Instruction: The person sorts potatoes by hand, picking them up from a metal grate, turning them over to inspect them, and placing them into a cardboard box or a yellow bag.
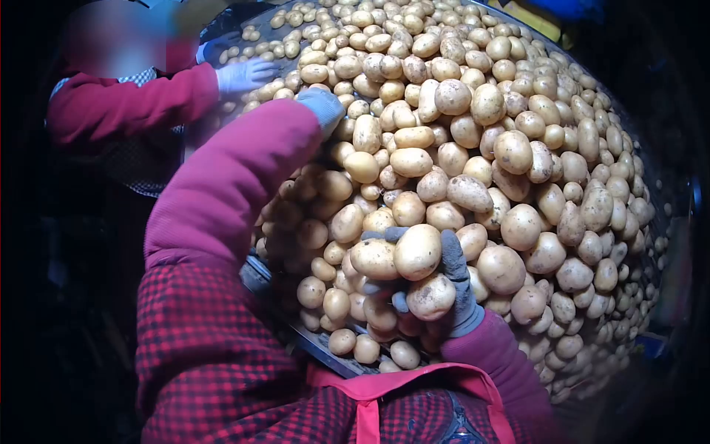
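Note:
My right hand (pixel 460 285), in a grey glove, is wrapped round a cluster of potatoes low over the heap. A large pale potato (pixel 418 252) sits at the front of that cluster, with another potato (pixel 374 259) beside it and a browner one (pixel 431 297) below. Grey fingertips show behind them. At the heap's left side is my left hand (pixel 321 109), also gloved, reaching among the potatoes at the end of a stretched-out arm. Its fingers are turned away and hidden, so their grip does not show.
A broad heap of potatoes (pixel 518 152) covers the surface, whose dark edge (pixel 325 355) runs close to my body. Across the left side, a co-worker's gloved hand (pixel 248 75) lies by smaller potatoes (pixel 285 49). Something yellow (pixel 526 18) is beyond the far rim.

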